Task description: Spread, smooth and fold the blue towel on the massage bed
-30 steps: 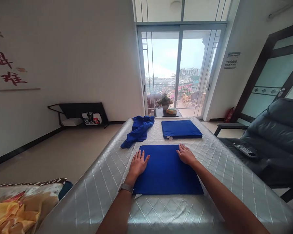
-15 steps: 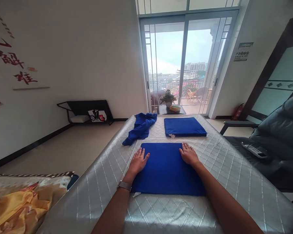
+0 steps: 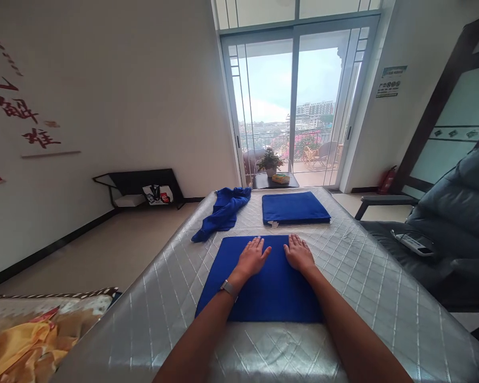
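Note:
A blue cloth (image 3: 275, 298), spread into a flat rectangle, lies in front of me on the silver quilted table cover (image 3: 163, 298). My left hand (image 3: 254, 257) rests open on the upper middle of the cloth, fingers pointing away from me. At the cloth's upper right, my right hand (image 3: 299, 252) lies flat with its fingers stretched out. Beyond them sits a neat pile of folded blue cloth (image 3: 297, 206) with a white tag at its front edge. To the pile's left is a crumpled blue cloth (image 3: 225, 211).
A dark armchair (image 3: 447, 213) with a white device (image 3: 414, 244) on its seat stands at the right. Yellow patterned fabric (image 3: 24, 340) lies at the lower left. Behind the table, a small stand (image 3: 277, 181) holds a potted plant (image 3: 270, 162) before the glass doors.
My left hand has slid right, from the cloth's left edge toward its middle. The right hand stays near the upper right corner. The view has shifted slightly.

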Motion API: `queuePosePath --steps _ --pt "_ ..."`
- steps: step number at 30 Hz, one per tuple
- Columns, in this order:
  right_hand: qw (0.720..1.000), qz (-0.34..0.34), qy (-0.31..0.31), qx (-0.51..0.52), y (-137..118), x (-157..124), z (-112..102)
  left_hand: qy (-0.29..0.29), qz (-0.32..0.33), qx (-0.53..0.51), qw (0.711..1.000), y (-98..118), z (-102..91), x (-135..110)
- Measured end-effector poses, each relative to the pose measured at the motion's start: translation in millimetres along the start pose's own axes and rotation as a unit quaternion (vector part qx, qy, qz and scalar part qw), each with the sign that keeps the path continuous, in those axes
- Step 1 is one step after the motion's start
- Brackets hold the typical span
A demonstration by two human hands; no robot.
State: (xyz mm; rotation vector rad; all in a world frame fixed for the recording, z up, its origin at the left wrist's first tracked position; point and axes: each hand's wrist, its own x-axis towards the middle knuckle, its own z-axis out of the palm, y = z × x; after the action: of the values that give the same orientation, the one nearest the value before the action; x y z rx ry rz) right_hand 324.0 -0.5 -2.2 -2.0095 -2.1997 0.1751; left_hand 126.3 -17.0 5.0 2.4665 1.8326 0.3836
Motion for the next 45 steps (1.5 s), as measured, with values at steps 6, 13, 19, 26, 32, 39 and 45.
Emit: queuePosePath --steps 6,13,19,26,32,39,45 --pt "0.999 -0.027 -0.009 -0.02 3.7 -4.1 -1.7 0.0 0.089 -0.028 0.996 69.0 23.1 46.2" --pt "1.0 -0.007 0.0 -0.006 0.2 -2.9 -2.9 -0.009 0.025 -0.022 0.999 38.5 34.8 43.4" --pt "1.0 -0.001 -0.009 0.008 -0.2 -1.5 -3.2 -0.019 -0.044 0.001 0.999 -27.1 15.1 20.0" --pt "1.0 0.001 -0.011 0.004 1.6 1.0 -0.9 -0.015 -0.131 0.038 0.991 -99.9 -7.0 -7.2" --pt "1.0 0.003 -0.005 -0.002 2.3 2.6 2.4 0.0 -0.141 0.038 0.989 -108.5 -2.7 -10.2" --pt "1.0 0.007 -0.004 -0.011 1.4 2.4 1.0 -0.001 -0.142 0.042 0.989 -106.4 -1.2 -9.5" --pt "1.0 0.02 -0.005 -0.006 -0.9 0.3 -2.4 -0.026 -0.145 0.072 0.986 -104.9 -6.9 -6.5"
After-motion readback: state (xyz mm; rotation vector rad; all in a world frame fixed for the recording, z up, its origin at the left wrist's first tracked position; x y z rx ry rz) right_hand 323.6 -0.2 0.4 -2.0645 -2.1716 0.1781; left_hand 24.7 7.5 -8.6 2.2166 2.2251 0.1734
